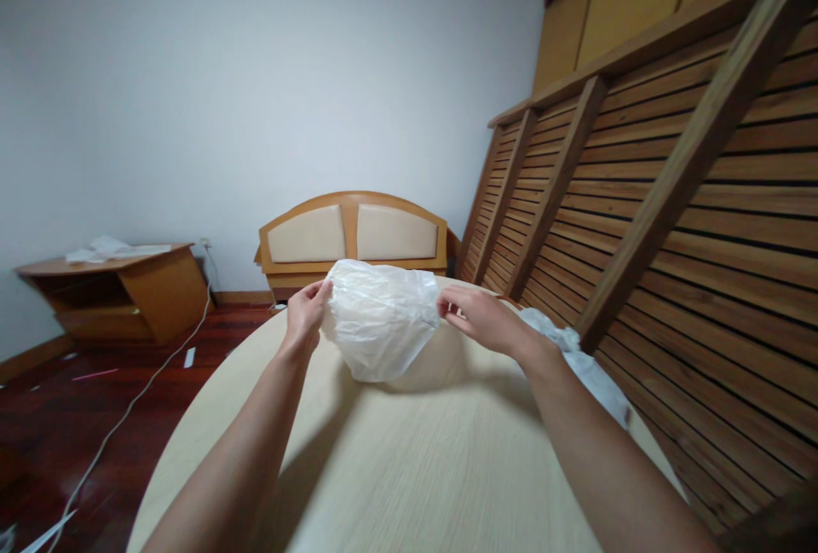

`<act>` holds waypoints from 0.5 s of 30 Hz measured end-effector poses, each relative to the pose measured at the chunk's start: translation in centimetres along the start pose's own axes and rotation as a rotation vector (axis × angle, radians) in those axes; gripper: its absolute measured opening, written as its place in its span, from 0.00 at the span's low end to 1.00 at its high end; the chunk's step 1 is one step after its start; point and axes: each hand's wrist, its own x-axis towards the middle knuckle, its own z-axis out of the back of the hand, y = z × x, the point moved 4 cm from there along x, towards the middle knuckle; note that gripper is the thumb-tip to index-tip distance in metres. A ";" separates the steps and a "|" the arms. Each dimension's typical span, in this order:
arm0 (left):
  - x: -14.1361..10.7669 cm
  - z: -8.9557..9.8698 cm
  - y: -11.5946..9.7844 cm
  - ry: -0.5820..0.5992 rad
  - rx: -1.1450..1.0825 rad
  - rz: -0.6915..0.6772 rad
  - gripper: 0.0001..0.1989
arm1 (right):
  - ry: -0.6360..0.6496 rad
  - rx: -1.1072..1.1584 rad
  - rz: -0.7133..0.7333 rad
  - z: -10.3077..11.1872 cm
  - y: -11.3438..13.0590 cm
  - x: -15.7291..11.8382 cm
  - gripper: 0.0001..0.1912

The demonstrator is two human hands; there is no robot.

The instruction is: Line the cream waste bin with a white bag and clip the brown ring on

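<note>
A crumpled, translucent white plastic bag [383,323] is stretched sideways between my hands, above the far half of the round table. My left hand [308,312] pinches the bag's left edge between thumb and fingers. At the opposite edge, my right hand [476,314] has its fingers curled and pinched on the plastic. The bag's lower part hangs down close to the tabletop and casts a shadow there.
The round pale wood table [409,468] fills the foreground. More white plastic [578,361] lies at its right edge. Slatted wooden panels [639,221] lean along the right. A headboard [351,233] stands behind. Left are a low cabinet [153,297] with papers and a floor cable [137,404].
</note>
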 end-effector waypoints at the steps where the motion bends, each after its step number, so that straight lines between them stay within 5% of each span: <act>1: 0.1 0.0 0.0 -0.007 0.001 -0.005 0.30 | -0.002 -0.002 -0.024 0.1 -0.1 -0.1 0.07; 11: -0.8 -0.6 -1.2 0.033 0.030 -0.049 0.28 | 0.176 0.032 -0.215 -1.0 -1.0 -0.8 0.04; 15: -1.9 -1.8 -2.3 0.157 0.132 -0.137 0.24 | 0.146 -0.036 -0.232 -0.6 -0.5 -0.7 0.04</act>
